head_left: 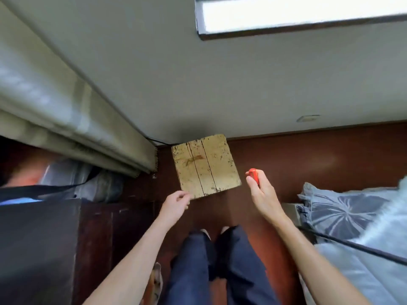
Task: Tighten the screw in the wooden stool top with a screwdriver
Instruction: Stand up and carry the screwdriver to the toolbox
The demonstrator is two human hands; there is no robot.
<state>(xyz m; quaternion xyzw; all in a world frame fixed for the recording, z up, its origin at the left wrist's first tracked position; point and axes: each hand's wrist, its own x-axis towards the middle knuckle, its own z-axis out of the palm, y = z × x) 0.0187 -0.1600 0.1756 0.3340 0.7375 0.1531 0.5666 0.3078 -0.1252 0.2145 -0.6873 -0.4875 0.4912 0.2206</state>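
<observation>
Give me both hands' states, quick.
Left hand: fingers curled at the stool top near corner; grip cannot be told.
Right hand: grips the red screwdriver.

Wooden stool top (206, 165) by wall, left hand (175, 204) at its corner — right hand (262, 194) gripping red screwdriver (254, 176)

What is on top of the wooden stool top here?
Nothing lies on the wooden stool top: only stained planks with two dark seams. No screw is discernible. The left hand covers its near-left corner; the right hand holds the red screwdriver beside it.
</observation>
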